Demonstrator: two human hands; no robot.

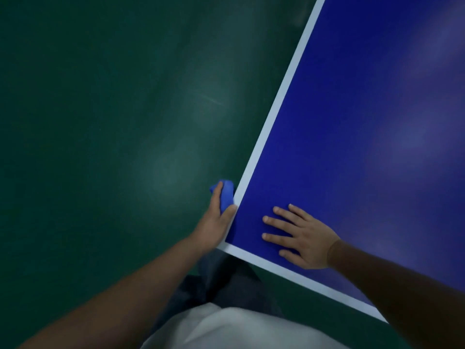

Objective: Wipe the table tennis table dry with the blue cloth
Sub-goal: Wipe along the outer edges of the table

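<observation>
The table tennis table (364, 122) is deep blue with a white border line, and its near left corner lies just in front of me. My left hand (215, 222) grips the bunched blue cloth (226, 195) against the table's left side edge, just beyond the corner. My right hand (299, 238) rests flat on the tabletop near that corner, fingers spread, holding nothing.
A dark green floor (113, 122) fills the left of the view and shows below the table's near edge. My own torso in a white top (236, 328) and dark trousers stand right at the corner.
</observation>
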